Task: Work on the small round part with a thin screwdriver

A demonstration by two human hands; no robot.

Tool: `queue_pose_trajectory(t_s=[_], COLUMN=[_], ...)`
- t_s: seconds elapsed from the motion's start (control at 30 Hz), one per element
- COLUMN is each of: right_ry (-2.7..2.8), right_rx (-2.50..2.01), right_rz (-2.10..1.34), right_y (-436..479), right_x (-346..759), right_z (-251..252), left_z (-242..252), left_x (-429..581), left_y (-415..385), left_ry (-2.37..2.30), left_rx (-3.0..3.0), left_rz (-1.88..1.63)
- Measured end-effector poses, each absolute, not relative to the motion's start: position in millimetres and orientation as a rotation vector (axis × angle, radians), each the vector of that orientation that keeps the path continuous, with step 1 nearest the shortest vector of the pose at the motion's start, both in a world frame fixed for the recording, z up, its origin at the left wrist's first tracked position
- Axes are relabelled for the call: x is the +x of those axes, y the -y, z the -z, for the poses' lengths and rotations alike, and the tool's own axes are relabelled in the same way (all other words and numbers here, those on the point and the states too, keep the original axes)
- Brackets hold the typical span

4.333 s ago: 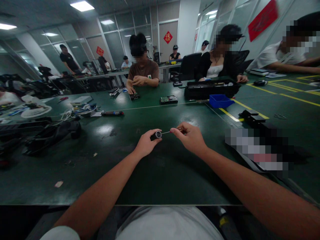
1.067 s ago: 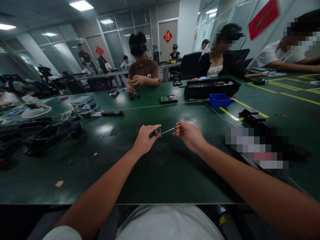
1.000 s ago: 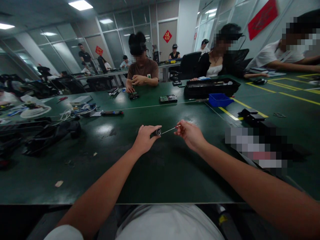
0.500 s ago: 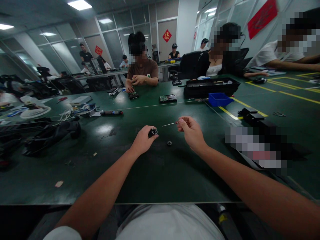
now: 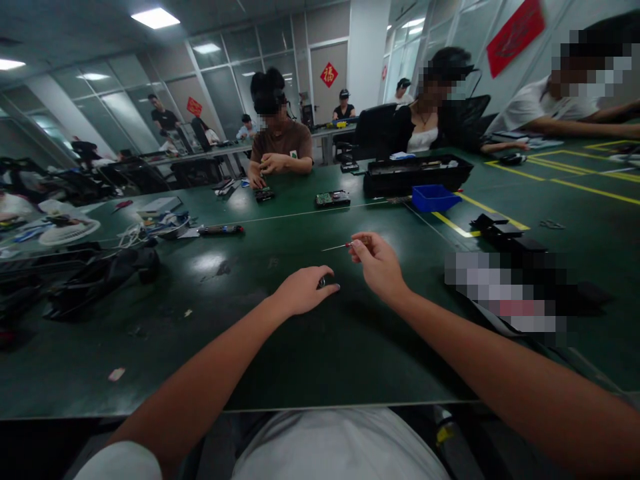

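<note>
My left hand (image 5: 305,290) is closed low over the green table (image 5: 280,360), thumb and forefinger reaching forward. Between them shows the rim of a small black cylindrical part (image 5: 321,283); most of it is covered by the fingers. The small round metal piece that lay on the table is out of sight around that hand. In my right hand (image 5: 377,260), held just above the table, is a thin screwdriver (image 5: 336,247) with red near its handle. Its shaft points left, and the tip is apart from the left hand.
A marker-like tool (image 5: 221,229) lies back left beside cables (image 5: 133,233). Farther back are a circuit-board device (image 5: 333,199), a blue bin (image 5: 435,198) and a long black tray (image 5: 417,177). Dark parts (image 5: 100,283) lie left. Co-workers (image 5: 281,143) sit across the table.
My left hand has moved right and down, over the spot where the round metal piece lay. My right hand keeps its hold on the screwdriver, nearly still. The view has shifted slightly.
</note>
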State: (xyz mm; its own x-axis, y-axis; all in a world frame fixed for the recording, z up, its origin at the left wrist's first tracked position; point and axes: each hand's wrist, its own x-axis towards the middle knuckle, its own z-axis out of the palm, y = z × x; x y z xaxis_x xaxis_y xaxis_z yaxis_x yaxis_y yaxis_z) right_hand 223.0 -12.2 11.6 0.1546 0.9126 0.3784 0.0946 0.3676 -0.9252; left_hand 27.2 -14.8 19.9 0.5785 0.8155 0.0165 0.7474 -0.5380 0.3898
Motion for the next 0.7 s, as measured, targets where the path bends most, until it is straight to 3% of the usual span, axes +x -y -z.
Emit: queue_pose_trajectory(t_s=[0.13,0.3,0.7], right_ry=[1.275,1.274,1.288], right_rx=[-1.026,-1.014,-1.024], right_rz=[-0.786,-0.808,-0.828], right_y=[10.1,10.1,11.5], right_x=[222.3,220.8,221.0], right_z=[-8.7,-8.3,-9.7], left_z=[-8.7,-6.4,-14.3], left_x=[39.6,41.5,2.6], left_y=[12.1,12.3,-3.8], left_ry=[-1.265,-1.226,-1.207], left_rx=[2.672,2.703,2.097], left_rz=[-0.073,-0.121,-0.714])
